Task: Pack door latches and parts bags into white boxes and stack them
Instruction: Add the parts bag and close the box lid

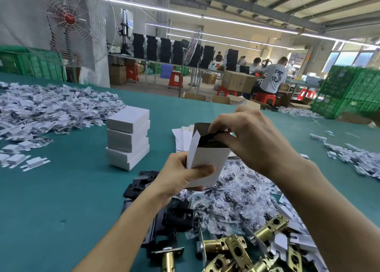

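Item 1. Stack of closed white boxes point(128, 138), standing on the green table point(61, 199); we take it as our reference point.

Item 2. Open white box point(207, 163), held upright in the air to the right of the stack and nearer to us, top flaps raised.

Item 3. Left hand point(181, 175), right of the stack: it grips the lower part of the open box, thumb laid across the front face, fingers wrapped behind.

Item 4. Right hand point(253, 136), further right of the stack, over the box mouth: fingers curled, pinching a dark piece point(211, 139) that sits partly inside the opening. We cannot tell whether it is a latch or a bag.

Item 5. Flat white box blanks point(181, 136), lying right of the stack, behind the open box.

Item 6. Black plates point(141, 182), just in front of the stack.

Item 7. Heap of clear parts bags point(232, 193), in front and right of the stack, under the hands.

Item 8. Brass door latches point(232, 249), nearer still, beyond the bags from the stack.

Item 9. Heap of white pieces point(51, 107), left of the stack and reaching behind it.

Item 10. Standing fan point(70, 19), well behind the stack, to its left.
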Demonstrator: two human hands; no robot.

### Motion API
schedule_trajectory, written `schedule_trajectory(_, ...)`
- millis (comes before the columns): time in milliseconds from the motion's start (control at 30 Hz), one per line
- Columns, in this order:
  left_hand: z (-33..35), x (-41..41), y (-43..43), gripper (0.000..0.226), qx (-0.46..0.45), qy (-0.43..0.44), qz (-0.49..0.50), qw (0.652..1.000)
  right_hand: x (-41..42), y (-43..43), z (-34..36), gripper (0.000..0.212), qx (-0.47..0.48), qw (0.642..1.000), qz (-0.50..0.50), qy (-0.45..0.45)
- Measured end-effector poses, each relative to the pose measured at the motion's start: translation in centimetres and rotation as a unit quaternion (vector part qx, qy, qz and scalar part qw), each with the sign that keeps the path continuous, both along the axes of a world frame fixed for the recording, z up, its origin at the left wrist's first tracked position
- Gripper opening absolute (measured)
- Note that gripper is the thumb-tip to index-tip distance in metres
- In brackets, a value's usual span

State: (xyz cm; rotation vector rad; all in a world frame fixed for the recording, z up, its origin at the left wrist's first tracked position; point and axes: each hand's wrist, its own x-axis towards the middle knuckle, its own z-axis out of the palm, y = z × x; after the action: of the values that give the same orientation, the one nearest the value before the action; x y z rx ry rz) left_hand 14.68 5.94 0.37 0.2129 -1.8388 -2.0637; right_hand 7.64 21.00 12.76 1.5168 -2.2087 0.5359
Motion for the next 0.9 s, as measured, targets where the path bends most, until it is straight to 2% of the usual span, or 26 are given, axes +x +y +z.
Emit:
schedule_trajectory(133,0.0,0.0,0.1,0.042,0.003,-0.002,-0.004,1.000,0.2,-0.6,0.1,0.012,0.045,0.999,-0.013,0.028)
schedule_trajectory(300,-0.2,-0.1,0.2,0.029,-0.003,-0.006,-0.002,1.000,0.4,-1.2,-0.4,0.017,0.040,0.997,-0.056,0.042)
schedule_trajectory(567,-0.8,-0.3,0.2,0.035,-0.011,-0.018,0.016,1.000,-1.3,-1.6,-0.9,0.032,0.121,0.989,-0.078,-0.040)
schedule_trajectory(600,-0.8,-0.3,0.2,0.037,-0.009,-0.014,0.018,1.000,-1.6,-1.5,-1.0,0.030,0.091,0.992,-0.071,-0.046)
schedule_trajectory(667,-0.7,-0.4,0.1,0.038,0.001,0.000,0.029,1.000,-2.0,-0.8,-1.5,0.022,-0.036,0.996,-0.062,-0.055)
schedule_trajectory(733,-0.7,-0.4,0.0,0.033,0.028,0.033,0.056,0.997,-2.7,0.0,-2.4,0.016,-0.155,0.983,-0.064,-0.076)
schedule_trajectory(767,-0.6,-0.4,0.0,0.032,0.049,0.051,0.077,0.995,-3.0,0.5,-3.1,0.015,-0.179,0.977,-0.076,-0.089)
schedule_trajectory(800,-0.4,-0.4,0.0,0.034,0.068,0.069,0.100,0.990,-3.5,0.9,-4.0,0.013,-0.161,0.977,-0.092,-0.103)
schedule_trajectory(833,-0.3,-0.4,-0.1,0.038,0.079,0.083,0.120,0.986,-3.9,1.3,-4.9,0.012,-0.098,0.982,-0.107,-0.122)
schedule_trajectory(900,-0.2,-0.4,-0.2,0.039,0.050,0.087,0.147,0.984,-4.3,1.9,-6.8,0.012,0.110,0.973,-0.110,-0.173)
